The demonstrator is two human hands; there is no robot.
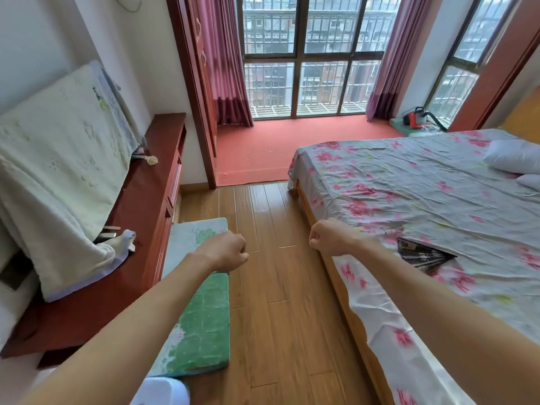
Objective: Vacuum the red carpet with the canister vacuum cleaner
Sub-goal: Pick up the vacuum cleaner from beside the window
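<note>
Approach is the step in hand, as I judge it: no vacuuming has begun, since the canister vacuum cleaner (413, 117) sits untouched in the far right corner by the window (309, 54). It rests on a pale green pad (398, 124) beyond the far side of the bed (409, 185), with its dark hose (437, 123) trailing off to the right. Both arms reach forward over the wooden floor (280, 273). The left grip (225, 252) is clenched into a loose fist with nothing in it, hovering above the green mat (204, 317). The right grip (330, 236) is likewise curled and empty, close to the bed's near edge. The red carpet (263, 147) fills the window bay ahead, beginning where the floorboards end and running right behind the bed toward the vacuum; pale specks show on it. The machine lies well apart from both grips, ahead and to the right, with the bed between. The next move likely calls for walking up the strip of floor between the red cabinet (152, 200) and the bed, stepping onto the carpet, turning right and taking hold of the hose or handle. Whether the machine is plugged in cannot be told from here.
</note>
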